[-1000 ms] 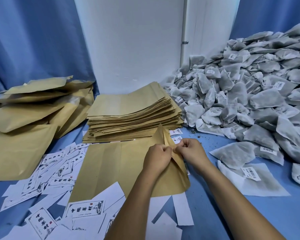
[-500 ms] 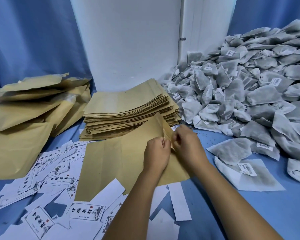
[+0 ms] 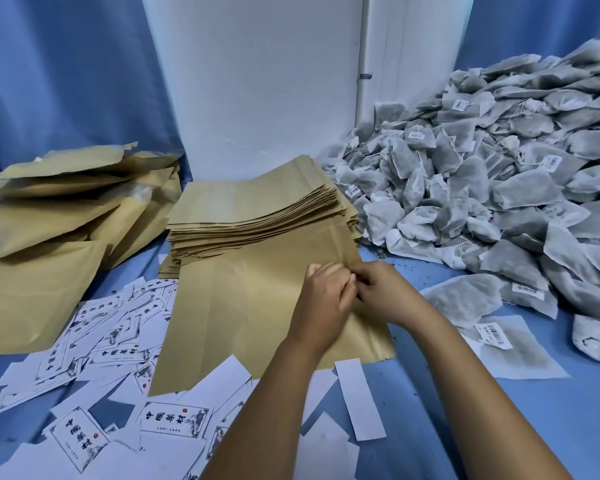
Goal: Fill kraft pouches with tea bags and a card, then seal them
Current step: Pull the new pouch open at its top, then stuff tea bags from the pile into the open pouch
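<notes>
A flat kraft pouch (image 3: 243, 306) lies on the blue table in front of me, its open end to the right. My left hand (image 3: 321, 303) and my right hand (image 3: 383, 294) meet at that right edge, and both pinch the pouch's mouth with their fingertips. The fingertips hide the exact spot of the grip. Behind the pouch rises a stack of empty kraft pouches (image 3: 257, 206). A big heap of grey tea bags (image 3: 492, 181) fills the right side. Printed cards (image 3: 118, 341) lie scattered at the lower left.
Filled kraft pouches (image 3: 59, 216) are piled at the left. Two loose tea bags (image 3: 465, 299) lie near my right forearm. White paper strips (image 3: 357, 400) rest by the pouch's near edge. A white wall and blue curtains close off the back.
The pouch's right end, lifted and spread apart a second ago, now lies lower and flatter. Both hands have shifted slightly up and right along the mouth, still pinching it.
</notes>
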{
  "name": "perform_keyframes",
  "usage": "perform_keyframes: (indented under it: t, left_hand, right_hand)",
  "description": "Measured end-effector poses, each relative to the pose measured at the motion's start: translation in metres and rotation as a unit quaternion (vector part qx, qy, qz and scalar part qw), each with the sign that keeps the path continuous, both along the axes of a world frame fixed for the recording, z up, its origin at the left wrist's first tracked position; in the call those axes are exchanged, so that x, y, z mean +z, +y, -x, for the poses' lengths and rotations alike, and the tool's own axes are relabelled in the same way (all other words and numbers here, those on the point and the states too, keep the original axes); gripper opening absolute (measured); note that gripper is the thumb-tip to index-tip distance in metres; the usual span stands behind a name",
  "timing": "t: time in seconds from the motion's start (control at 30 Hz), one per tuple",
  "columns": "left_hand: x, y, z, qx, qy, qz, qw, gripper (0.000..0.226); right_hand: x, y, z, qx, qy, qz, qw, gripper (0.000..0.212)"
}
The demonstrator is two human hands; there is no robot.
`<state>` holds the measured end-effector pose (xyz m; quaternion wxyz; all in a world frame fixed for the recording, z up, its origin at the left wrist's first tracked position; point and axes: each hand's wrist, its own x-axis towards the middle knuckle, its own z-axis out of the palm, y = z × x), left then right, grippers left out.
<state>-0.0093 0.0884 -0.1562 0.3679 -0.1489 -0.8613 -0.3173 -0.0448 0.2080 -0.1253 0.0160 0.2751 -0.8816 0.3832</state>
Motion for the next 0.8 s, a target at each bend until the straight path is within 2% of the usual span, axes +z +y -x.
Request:
perform_keyframes:
  t: [0.07,0.23,0.3,0.37,0.43,0.53,0.67,0.8]
  left_hand:
    - [0.002,0.001,0.0,0.002,0.014,-0.002,1.0,0.029]
    - [0.007,0.0,-0.001,0.011,0.055,-0.009,0.998,0.03]
    - [0.009,-0.001,-0.002,0.015,0.07,-0.006,0.997,0.032]
    - [0.009,-0.002,-0.003,0.017,0.088,-0.002,0.996,0.032]
    - [0.01,-0.003,-0.004,0.016,0.094,0.003,0.995,0.032]
    - [0.013,-0.004,-0.004,0.014,0.096,0.012,0.995,0.031]
    - [0.019,-0.004,-0.007,0.002,0.133,0.056,0.99,0.03]
    - [0.025,0.0,-0.011,0.004,0.175,0.085,0.981,0.031]
  right_hand:
    - [0.004,-0.001,0.0,0.009,0.013,-0.022,1.0,0.04]
    - [0.011,0.0,-0.002,0.05,-0.026,0.028,0.998,0.035]
    - [0.013,0.003,-0.005,0.091,-0.088,0.08,0.989,0.032]
    - [0.015,0.008,-0.01,0.155,-0.17,0.157,0.96,0.027]
    - [0.015,0.011,-0.01,0.184,-0.206,0.194,0.941,0.021]
    - [0.009,0.006,-0.007,0.168,-0.177,0.202,0.948,0.018]
    - [0.008,-0.002,-0.011,0.141,-0.137,0.243,0.95,0.036]
    - [0.01,-0.005,-0.015,0.137,-0.1,0.255,0.952,0.031]
